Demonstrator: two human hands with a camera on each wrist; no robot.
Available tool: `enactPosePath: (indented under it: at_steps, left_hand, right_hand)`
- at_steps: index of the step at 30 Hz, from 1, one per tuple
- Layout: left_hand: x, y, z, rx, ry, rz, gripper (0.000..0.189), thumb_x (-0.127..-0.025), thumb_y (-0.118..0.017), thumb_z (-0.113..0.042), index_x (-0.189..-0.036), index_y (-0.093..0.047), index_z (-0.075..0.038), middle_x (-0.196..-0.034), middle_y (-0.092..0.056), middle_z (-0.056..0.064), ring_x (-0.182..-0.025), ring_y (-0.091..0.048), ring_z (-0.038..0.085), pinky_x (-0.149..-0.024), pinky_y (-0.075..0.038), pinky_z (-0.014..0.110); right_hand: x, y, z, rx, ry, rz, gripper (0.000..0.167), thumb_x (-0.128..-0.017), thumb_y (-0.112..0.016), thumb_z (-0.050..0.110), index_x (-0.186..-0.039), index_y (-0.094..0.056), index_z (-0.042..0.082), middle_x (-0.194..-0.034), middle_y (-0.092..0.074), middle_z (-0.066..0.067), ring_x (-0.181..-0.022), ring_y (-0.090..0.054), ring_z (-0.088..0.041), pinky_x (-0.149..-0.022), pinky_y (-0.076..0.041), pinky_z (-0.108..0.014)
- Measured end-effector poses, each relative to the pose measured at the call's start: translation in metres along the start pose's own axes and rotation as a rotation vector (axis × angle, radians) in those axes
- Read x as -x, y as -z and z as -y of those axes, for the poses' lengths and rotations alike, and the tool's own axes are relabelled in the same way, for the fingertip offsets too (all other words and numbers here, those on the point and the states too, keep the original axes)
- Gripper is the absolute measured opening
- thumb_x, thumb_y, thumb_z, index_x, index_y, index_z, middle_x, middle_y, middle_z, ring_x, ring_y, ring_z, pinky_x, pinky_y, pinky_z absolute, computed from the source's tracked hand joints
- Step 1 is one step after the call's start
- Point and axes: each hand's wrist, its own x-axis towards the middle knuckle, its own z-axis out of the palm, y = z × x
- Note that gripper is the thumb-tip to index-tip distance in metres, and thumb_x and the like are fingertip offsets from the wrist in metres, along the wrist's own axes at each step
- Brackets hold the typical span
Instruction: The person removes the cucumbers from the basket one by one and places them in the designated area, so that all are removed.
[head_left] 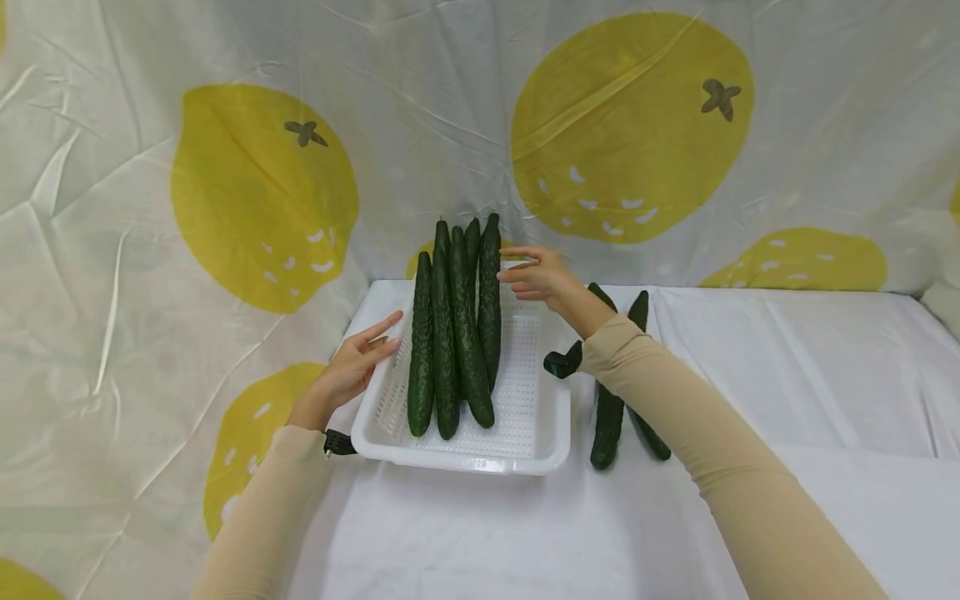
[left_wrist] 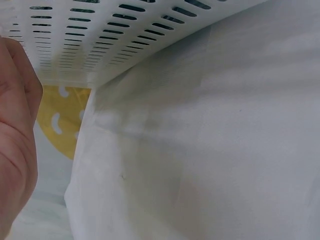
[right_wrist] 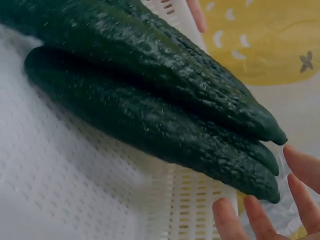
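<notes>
A white plastic basket [head_left: 480, 462] with perforated walls holds several long dark green cucumbers [head_left: 446, 367], leaning on its far rim with their far ends sticking out past it. My right hand [head_left: 542, 273] is beside the upper end of the rightmost cucumber [head_left: 489, 292], fingers extended and spread. In the right wrist view its fingertips [right_wrist: 256, 212] are near the cucumber tips, holding nothing. My left hand [head_left: 352, 367] is at the basket's left side, its fingers loosely extended along the rim. The left wrist view shows that hand [left_wrist: 15, 135] by the slotted basket wall [left_wrist: 120, 30]; contact is unclear.
Two more cucumbers [head_left: 607, 425] lie right of the basket, partly hidden under my right forearm. White cloth [head_left: 450, 533] covers the table. Behind it and on the left hangs a lemon-print curtain [head_left: 435, 108].
</notes>
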Motion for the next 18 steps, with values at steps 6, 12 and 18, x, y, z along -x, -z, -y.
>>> enactPosePath:
  at_steps: [6, 12, 18]
  left_hand:
    - [-0.001, -0.001, 0.0, -0.003, 0.005, -0.007, 0.057, -0.105, -0.053, -0.012, -0.158, -0.034, -0.023, -0.135, -0.054, 0.02, -0.109, -0.063, 0.027, -0.079, -0.057, 0.031]
    - [-0.001, -0.001, 0.0, -0.015, 0.008, -0.004, 0.058, -0.105, -0.054, -0.012, -0.158, -0.034, -0.023, -0.134, -0.054, 0.016, -0.113, -0.06, 0.029, -0.082, -0.056, 0.031]
    - [-0.001, -0.001, 0.0, -0.015, 0.006, -0.012, 0.059, -0.105, -0.053, -0.011, -0.159, -0.031, -0.018, -0.13, -0.057, 0.011, -0.116, -0.058, 0.031, -0.084, -0.056, 0.033]
  right_hand:
    - [-0.009, -0.016, -0.002, -0.037, -0.034, -0.029, 0.056, -0.091, -0.072, 0.002, -0.143, -0.057, 0.018, -0.15, -0.044, -0.017, -0.129, -0.048, -0.044, -0.105, -0.042, -0.051]
    - [-0.015, -0.03, -0.014, -0.07, -0.053, -0.073, 0.056, -0.091, -0.072, -0.001, -0.141, -0.06, 0.02, -0.153, -0.039, -0.015, -0.123, -0.05, -0.044, -0.101, -0.045, -0.052]
    - [-0.018, -0.039, -0.024, -0.081, -0.073, -0.081, 0.055, -0.091, -0.07, -0.002, -0.139, -0.061, 0.025, -0.156, -0.034, -0.012, -0.116, -0.053, -0.041, -0.089, -0.05, -0.049]
